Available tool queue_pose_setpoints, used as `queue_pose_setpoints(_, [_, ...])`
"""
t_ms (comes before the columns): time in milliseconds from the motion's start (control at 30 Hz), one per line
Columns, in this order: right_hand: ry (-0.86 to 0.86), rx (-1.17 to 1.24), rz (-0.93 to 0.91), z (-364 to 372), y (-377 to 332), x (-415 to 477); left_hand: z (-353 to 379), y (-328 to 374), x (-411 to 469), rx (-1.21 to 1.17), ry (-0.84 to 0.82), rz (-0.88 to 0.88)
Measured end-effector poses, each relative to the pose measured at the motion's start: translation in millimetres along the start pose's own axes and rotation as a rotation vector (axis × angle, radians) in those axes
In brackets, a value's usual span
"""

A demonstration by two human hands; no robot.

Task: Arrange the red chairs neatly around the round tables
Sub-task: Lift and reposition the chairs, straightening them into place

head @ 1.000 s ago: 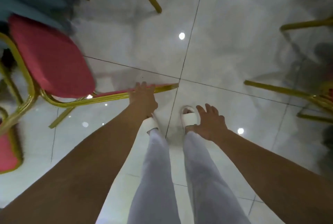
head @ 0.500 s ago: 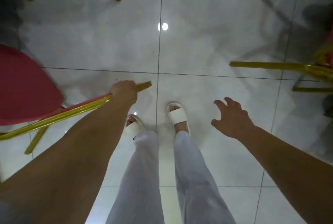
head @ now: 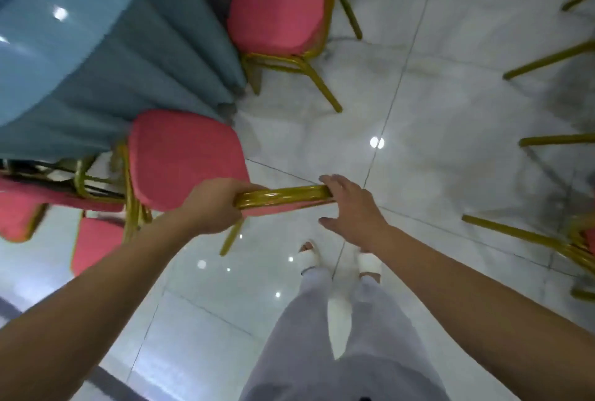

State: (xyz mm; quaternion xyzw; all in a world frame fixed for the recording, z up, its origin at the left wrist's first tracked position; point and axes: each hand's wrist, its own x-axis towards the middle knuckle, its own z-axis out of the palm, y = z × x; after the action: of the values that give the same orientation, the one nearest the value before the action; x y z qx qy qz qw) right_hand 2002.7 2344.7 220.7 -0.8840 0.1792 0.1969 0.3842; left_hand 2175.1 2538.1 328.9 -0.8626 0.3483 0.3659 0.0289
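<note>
**A:** What does the chair you're holding look like?

**B:** Your chair (head: 183, 155) has a red padded seat with rounded corners on a gold metal frame. Its rail (head: 283, 196) is a ribbed gold bar running crosswise between your two hands. The seat lies just beyond your left fingers, and its far corner meets the hanging blue cloth of the table (head: 96, 62).

**A:** And the hands?

**B:** Your left hand (head: 215, 204) has its fingers curled round the rail's left end. Your right hand (head: 351, 207) lies on the right end, its fingers straight and laid over the bar. The thumb is spread apart below it and is not clasping.

**A:** How many of each do you count?

**B:** There is one table, well beyond your left fingers. Two red seats show whole: yours, and a second chair (head: 277, 4) far beyond your fingertips, set against the cloth. Left of your left wrist are two more red pieces (head: 93, 242), too blurred to say whether they are one chair or two. A sliver of red sits at the frame's right edge. Four gold legs (head: 547, 59) reach in well to the right of your right fingers. Two white slippers (head: 307, 257) stand on the floor (head: 450, 110) below your right hand.
</note>
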Motion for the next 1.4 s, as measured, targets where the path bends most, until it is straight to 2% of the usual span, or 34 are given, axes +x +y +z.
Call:
queue_pose_setpoints(67, [0.085, 0.064, -0.132, -29.9, -39.6, -1.9, -32.6, -23.2, -52.1, -0.104, 0.100, -0.025])
queue_pose_setpoints(133, [0.132, 0.002, -0.268, -58.1, -81.0, -3.0, -45.6, -46.6, -99.9, -0.229, 0.197, -0.091])
queue_pose_setpoints(267, [0.094, -0.197, -0.522, -80.0, -166.6, -5.2, -21.0, -86.8, -165.5, -0.511, 0.418, -0.195])
queue_pose_setpoints(367, [0.083, -0.333, -0.633, -60.5, -209.0, -2.8, 29.3, -113.1, -189.0, -0.638, 0.432, -0.322])
queue_pose_setpoints(467, [0.016, -0.461, -0.716, -22.3, -230.1, 4.5, 89.4, -123.6, -192.8, -0.649, 0.342, -0.428])
queue_pose_setpoints(567, [0.021, -0.576, -0.697, 2.7, -245.8, 16.3, 118.3, -136.9, -179.8, -0.714, 0.348, -0.452])
queue_pose_setpoints(667, [0.022, -0.615, -0.619, -0.8, -263.7, 34.2, 112.1, -162.0, -159.6, -0.758, 0.386, -0.458])
queue_pose_setpoints(767, [0.025, -0.601, -0.548, -8.0, -279.9, 54.7, 96.0, -187.2, -140.3, -0.765, 0.413, -0.417])
queue_pose_setpoints(933, [0.134, -0.549, -0.486, 0.3, -294.4, 72.5, 73.6, -219.0, -121.2, -0.770, 0.451, -0.377])
queue_pose_setpoints(1100, [0.136, -0.557, -0.473, 1.5, -292.4, 66.5, 84.5, -213.3, -122.3, -0.859, 0.564, -0.442])
queue_pose_setpoints(1167, [0.037, -0.599, -0.432, -4.8, -299.9, 63.8, 92.7, -206.7, -126.9, -0.924, 0.652, -0.483])
queue_pose_setpoints(1267, [-0.260, -0.665, -0.337, -22.1, -331.8, 62.0, 108.9, -194.9, -135.2, -1.007, 0.770, -0.545])
queue_pose_setpoints(1333, [-0.369, -0.594, -0.351, -26.7, -353.6, 60.4, 120.6, -187.7, -145.1, -1.124, 0.736, -0.597])
queue_pose_setpoints(1400, [-0.411, -0.515, -0.469, -19.6, -370.9, 58.8, 133.0, -181.1, -158.3, -1.296, 0.653, -0.661])
